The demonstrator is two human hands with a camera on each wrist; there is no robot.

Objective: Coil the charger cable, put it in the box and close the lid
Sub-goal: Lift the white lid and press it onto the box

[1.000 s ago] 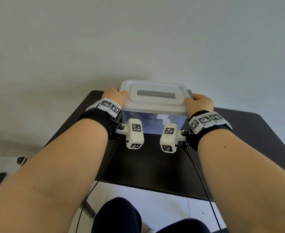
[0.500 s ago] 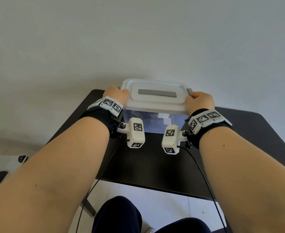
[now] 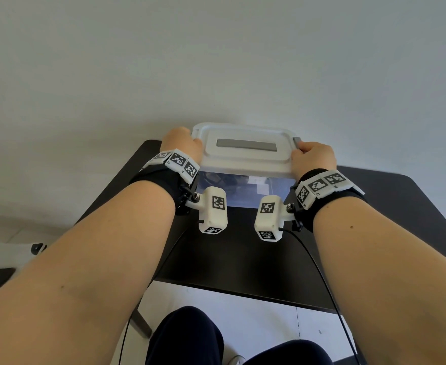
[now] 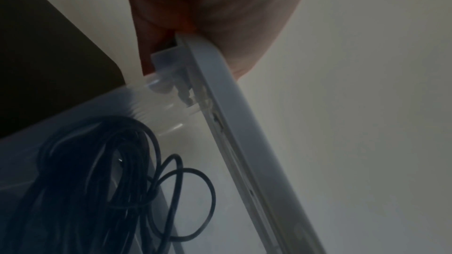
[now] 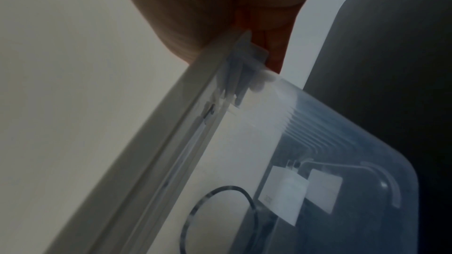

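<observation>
Box (image 3: 245, 193) sits at your table's (image 3: 243, 259) far edge, lid (image 3: 245, 159) on top. Your left hand (image 3: 181, 143) at its left end, right hand (image 3: 312, 159) at its right. Cable (image 4: 110, 181) inside left, charger plug (image 5: 286, 190) inside right.

Right hand (image 5: 220, 7) grips lid (image 5: 137, 142) end at latch; white charger (image 5: 283, 196), cable loop (image 5: 220, 210) inside clear box (image 5: 367, 161).

Bare forearms, no sleeves. Each wrist wears a black strap w/ a white segmented band of black-and-white square markers: left wrist band (image 3: 178, 162), right wrist band (image 3: 321, 187). White marker-tagged camera pods on black screw brackets: left pod (image 3: 214, 213), right pod (image 3: 269, 218). Thin black cables (image 3: 321, 272) trail back. Dark navy trousers (image 3: 187, 338).
</observation>
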